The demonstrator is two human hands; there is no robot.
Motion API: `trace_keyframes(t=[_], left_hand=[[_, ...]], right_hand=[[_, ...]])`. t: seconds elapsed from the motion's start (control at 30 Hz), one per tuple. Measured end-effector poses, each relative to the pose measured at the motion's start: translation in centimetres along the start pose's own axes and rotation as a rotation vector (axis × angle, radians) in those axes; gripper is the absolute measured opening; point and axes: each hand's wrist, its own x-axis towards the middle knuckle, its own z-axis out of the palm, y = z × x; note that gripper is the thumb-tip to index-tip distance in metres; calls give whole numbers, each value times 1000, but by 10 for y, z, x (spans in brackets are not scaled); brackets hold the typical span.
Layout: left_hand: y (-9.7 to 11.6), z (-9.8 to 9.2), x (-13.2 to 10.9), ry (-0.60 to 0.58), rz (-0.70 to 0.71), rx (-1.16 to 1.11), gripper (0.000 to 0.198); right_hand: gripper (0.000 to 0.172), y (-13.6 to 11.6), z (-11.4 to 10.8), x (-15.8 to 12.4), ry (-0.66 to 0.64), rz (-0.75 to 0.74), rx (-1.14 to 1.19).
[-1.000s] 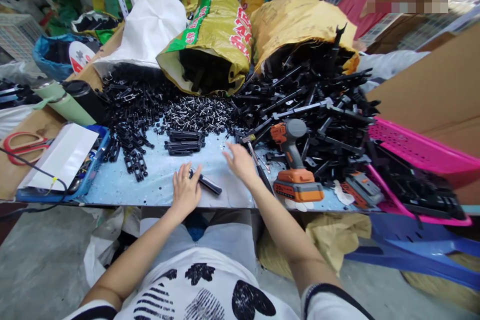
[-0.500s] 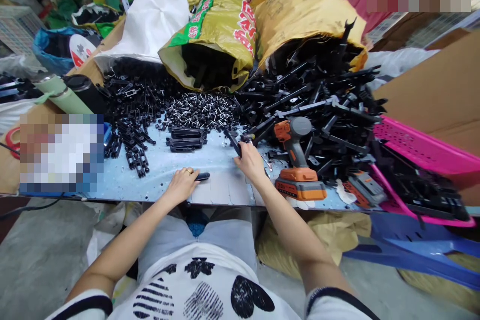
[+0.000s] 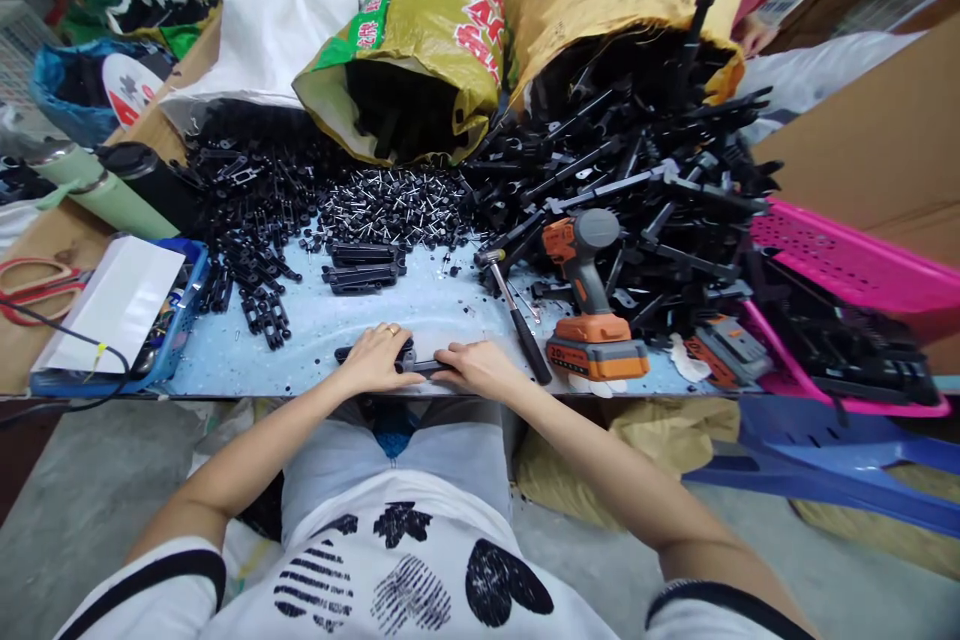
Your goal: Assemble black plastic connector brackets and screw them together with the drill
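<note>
My left hand (image 3: 375,358) and my right hand (image 3: 478,369) meet at the near edge of the pale blue table (image 3: 420,315). Both are closed on a long black plastic part (image 3: 420,364) that lies between them, the left on its left end and the right on its right end. A ring shows on my left hand. Just beyond the hands lie two stacked black parts (image 3: 364,267) and a heap of small black and silver screws (image 3: 390,205).
An orange cordless drill (image 3: 589,305) and a hammer (image 3: 517,320) stand right of my hands. A big pile of black arms (image 3: 637,180) spills from yellow sacks (image 3: 600,10). A pink basket (image 3: 847,320) is far right; a blue tray (image 3: 112,320) and scissors (image 3: 37,285) lie left.
My right hand drew back from the parts pile toward me, carrying a black piece, and joined my left hand at the table edge. The camera tilted down slightly.
</note>
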Motion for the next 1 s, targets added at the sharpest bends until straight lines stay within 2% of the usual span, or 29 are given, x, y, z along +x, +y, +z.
trace_keyframes(t=[0.1,0.3,0.4,0.5,0.57,0.6,0.67,0.73,0.8,0.83,0.9,1.0], left_hand=[[-3,3,-6,33,29,-7,65],[-11,10,-15,154,63,-59,42],[-3,16,-14,132,56,-61,42],[-4,11,1,105,152,-89,46],[-24,-4,22,222,73,-131,38],[-41,-15,33,327,-57,-156,30],[-85,-41,55,551,-463,-150,25],[-128,-63,69,601,-593,-141,23],[-159,-74,73,596,-629,-145,18],[-167,-75,70,592,-630,-149,16],[-168,-68,58,595,-626,-149,15],[-139,-44,23,687,-514,-159,20]], right_hand=[[43,-9,-8,-4,37,29,-39],[41,-24,-26,-7,84,74,-85],[39,-15,-29,1,22,122,-30],[41,12,-31,28,-117,123,122],[38,34,-33,56,-81,182,207],[37,44,-34,72,-6,275,209],[36,57,-34,101,180,525,156],[32,62,-32,123,276,689,115],[29,63,-28,134,285,712,129],[28,63,-25,135,284,700,139],[27,62,-19,129,292,668,161],[24,56,-8,104,340,563,236]])
